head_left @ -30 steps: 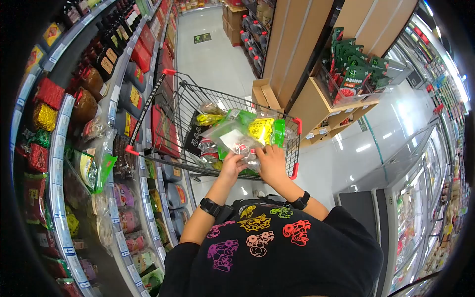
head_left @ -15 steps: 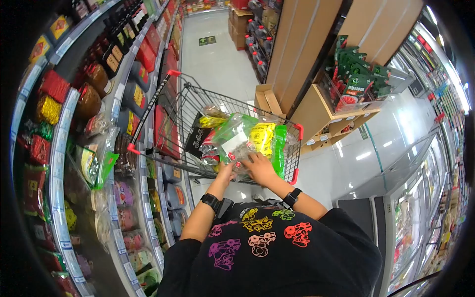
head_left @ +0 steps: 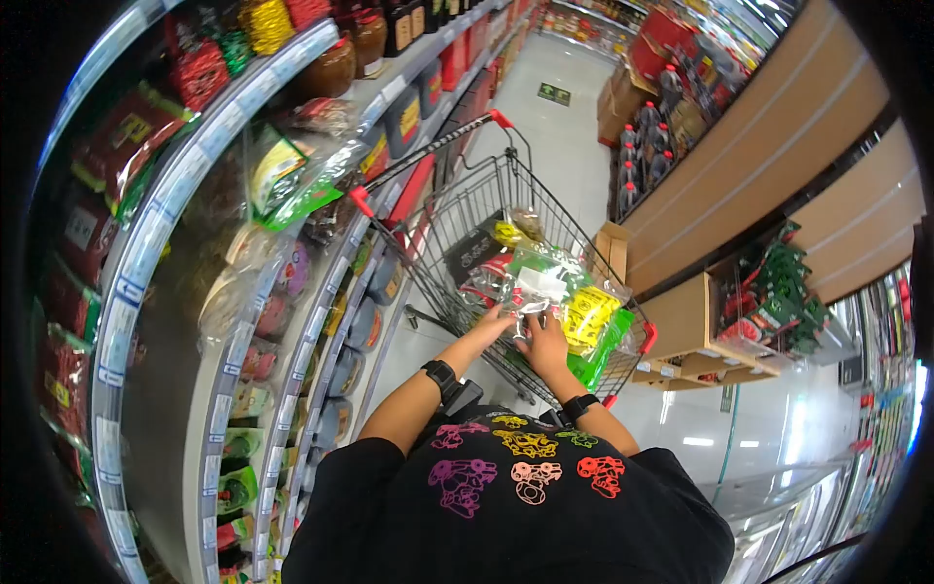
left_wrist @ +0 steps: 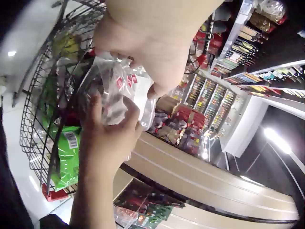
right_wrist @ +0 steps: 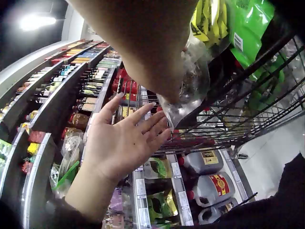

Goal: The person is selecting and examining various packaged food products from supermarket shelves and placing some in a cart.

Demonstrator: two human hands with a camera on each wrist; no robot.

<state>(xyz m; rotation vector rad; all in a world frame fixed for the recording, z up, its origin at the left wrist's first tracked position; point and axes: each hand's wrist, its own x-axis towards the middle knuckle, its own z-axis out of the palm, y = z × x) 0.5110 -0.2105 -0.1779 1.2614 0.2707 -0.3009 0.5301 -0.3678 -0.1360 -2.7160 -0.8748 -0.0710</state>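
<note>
A clear plastic packet [head_left: 538, 284] with a white label and small red marks lies over the goods in a wire shopping cart [head_left: 649, 338]. My right hand [head_left: 547, 347] grips its near part, fingers bent over the film in the left wrist view. My left hand [head_left: 492, 323] is at the packet's left edge. Seen from the right wrist, the left palm [right_wrist: 126, 145] is turned up with fingers extended, their tips right by the film. Yellow packets [head_left: 590, 315] and a bright green bag [head_left: 601, 358] lie to the right of the hands; a black box [head_left: 475, 251] sits farther left.
Shelves of bottles, jugs and bagged goods [head_left: 277, 175] run close along the left. At the right stand a wooden panel [head_left: 749, 175] and a display stand [head_left: 705, 321] with green pouches [head_left: 778, 292]. Dark bottles with red caps [head_left: 642, 151] stand farther down the aisle.
The head view has turned, so cart and shelves appear tilted and shifted right. The packet now lies flatter over the goods. The left palm has come to the packet's edge.
</note>
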